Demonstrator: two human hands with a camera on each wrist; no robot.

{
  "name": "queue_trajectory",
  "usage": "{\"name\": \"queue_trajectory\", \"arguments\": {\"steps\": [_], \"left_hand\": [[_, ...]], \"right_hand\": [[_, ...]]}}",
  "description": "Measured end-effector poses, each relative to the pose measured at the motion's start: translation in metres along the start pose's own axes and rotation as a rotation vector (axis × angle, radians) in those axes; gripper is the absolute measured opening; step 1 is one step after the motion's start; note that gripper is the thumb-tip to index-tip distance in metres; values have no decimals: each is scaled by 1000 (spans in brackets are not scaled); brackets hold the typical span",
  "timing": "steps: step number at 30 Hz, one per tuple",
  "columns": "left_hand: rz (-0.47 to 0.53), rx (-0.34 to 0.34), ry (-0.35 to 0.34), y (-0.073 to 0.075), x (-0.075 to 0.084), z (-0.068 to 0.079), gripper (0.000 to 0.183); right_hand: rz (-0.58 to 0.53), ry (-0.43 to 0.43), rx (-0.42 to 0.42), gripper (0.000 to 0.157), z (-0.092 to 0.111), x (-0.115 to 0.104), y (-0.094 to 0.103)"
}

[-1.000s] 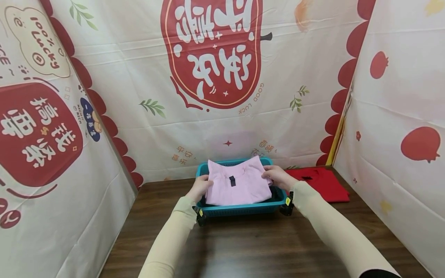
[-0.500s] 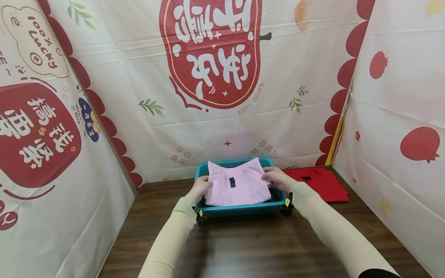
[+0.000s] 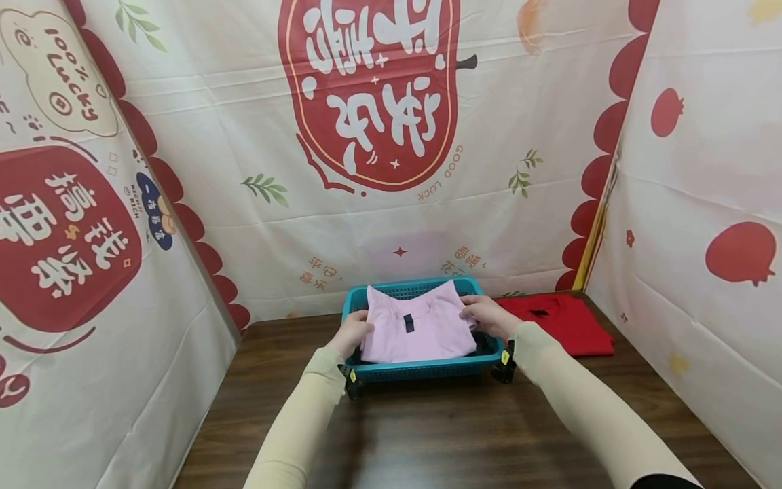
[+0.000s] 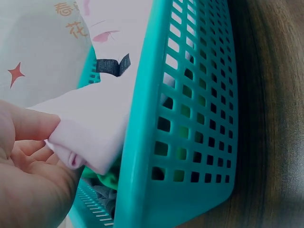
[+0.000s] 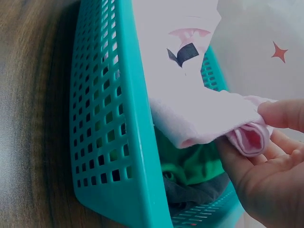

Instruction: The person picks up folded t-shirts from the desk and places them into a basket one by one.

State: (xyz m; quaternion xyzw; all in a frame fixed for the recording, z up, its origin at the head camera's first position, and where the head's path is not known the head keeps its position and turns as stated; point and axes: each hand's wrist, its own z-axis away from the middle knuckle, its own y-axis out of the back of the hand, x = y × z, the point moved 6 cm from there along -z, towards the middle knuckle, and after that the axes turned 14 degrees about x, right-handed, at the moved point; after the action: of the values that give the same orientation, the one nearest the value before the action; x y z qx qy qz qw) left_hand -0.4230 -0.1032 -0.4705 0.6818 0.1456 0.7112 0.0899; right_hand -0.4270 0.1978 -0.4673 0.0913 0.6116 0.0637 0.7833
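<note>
A folded pale pink shirt [image 3: 421, 336] with a black neck label lies in the teal plastic basket [image 3: 421, 370], its collar end toward the back wall. My left hand [image 3: 352, 331] pinches the shirt's left edge between thumb and fingers. On the other side, my right hand [image 3: 489, 316] pinches the right edge, where the rolled fold shows in the right wrist view. Beneath the shirt, a green cloth [image 5: 190, 159] and a dark grey cloth [image 5: 194, 194] show in the basket. What else lies under them is hidden.
A folded red shirt [image 3: 562, 324] lies on the brown wooden table [image 3: 427, 435], right of the basket. Printed white cloth walls [image 3: 391, 224] stand behind and on both sides. The basket sits close to the back wall.
The shirt's collar end has sunk slightly toward the basket, baring more of the basket's far side. Both hands keep their pinch on its edges and have hardly moved.
</note>
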Motion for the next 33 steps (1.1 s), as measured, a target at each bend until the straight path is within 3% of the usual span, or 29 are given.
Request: {"name": "queue_trajectory", "arguments": {"steps": [14,33], "left_hand": [[-18,-4,-6,-3,-2,2,49],[-14,7,21,9,-10,2,55]], "right_hand": [[4,-19,9,61,-1,5,0],[7,-21,4,58,3,10,5]]}}
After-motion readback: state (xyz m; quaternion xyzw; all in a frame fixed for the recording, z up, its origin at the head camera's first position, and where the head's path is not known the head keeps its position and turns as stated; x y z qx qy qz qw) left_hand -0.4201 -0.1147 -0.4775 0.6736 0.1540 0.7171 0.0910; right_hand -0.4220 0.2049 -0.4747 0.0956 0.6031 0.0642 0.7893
